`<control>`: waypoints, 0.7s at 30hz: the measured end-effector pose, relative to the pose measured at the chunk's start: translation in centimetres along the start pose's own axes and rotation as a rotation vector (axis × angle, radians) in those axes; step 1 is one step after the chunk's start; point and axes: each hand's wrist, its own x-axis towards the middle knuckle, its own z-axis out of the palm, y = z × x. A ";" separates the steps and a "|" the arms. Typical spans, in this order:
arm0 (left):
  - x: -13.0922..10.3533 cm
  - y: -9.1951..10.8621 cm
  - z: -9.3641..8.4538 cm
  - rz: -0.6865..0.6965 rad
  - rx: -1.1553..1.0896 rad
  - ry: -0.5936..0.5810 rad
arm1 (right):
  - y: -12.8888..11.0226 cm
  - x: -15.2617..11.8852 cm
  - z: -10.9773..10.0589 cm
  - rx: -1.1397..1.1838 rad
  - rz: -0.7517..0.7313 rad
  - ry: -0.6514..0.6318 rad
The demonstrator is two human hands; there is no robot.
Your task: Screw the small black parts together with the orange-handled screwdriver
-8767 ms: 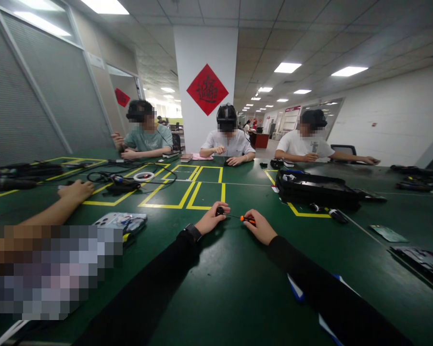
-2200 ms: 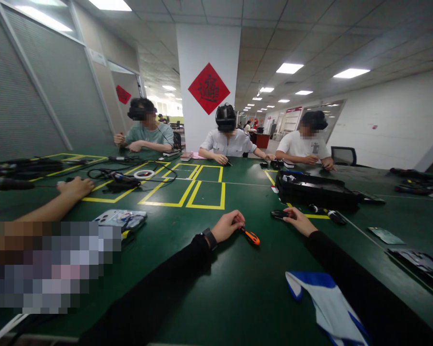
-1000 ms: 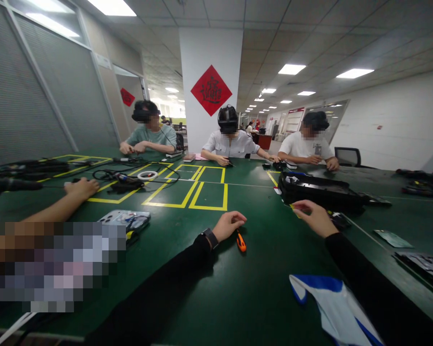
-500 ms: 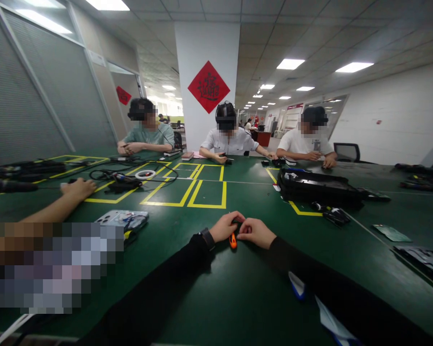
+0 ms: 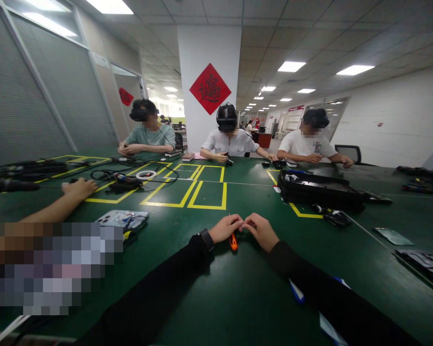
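Note:
My left hand [image 5: 225, 228], with a dark band on its wrist, is closed in a pinch at the middle of the green table. Its fingertips meet those of my right hand [image 5: 261, 231], which is pinched shut too. Whatever lies between the fingertips is too small or hidden to name. From under my left hand sticks the end of a slim orange-handled tool [image 5: 233, 242], pointing towards me. I cannot tell whether it is gripped or rests on the table.
Yellow tape frames [image 5: 206, 207] mark the green table [image 5: 216, 293]. A black tray-like case [image 5: 317, 188] stands on the right, near cables [image 5: 334, 216]. Blue-and-white pieces [image 5: 297, 291] lie beside my right sleeve. A co-worker's arm [image 5: 65, 202] reaches in on the left; three people sit opposite.
My right hand has turned a little, with its fingers raised and reaching further towards my left fingertips. My right forearm now covers more of the blue-and-white pieces. The orange-handled tool has stayed put.

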 end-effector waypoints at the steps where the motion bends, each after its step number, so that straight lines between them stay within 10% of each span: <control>1: 0.0 0.0 0.0 -0.001 0.001 -0.012 | 0.0 0.0 0.0 0.013 -0.003 0.016; 21: -0.1 0.4 -0.6 0.059 -0.167 -0.033 | -1.7 -0.1 -1.3 -0.004 -0.089 0.041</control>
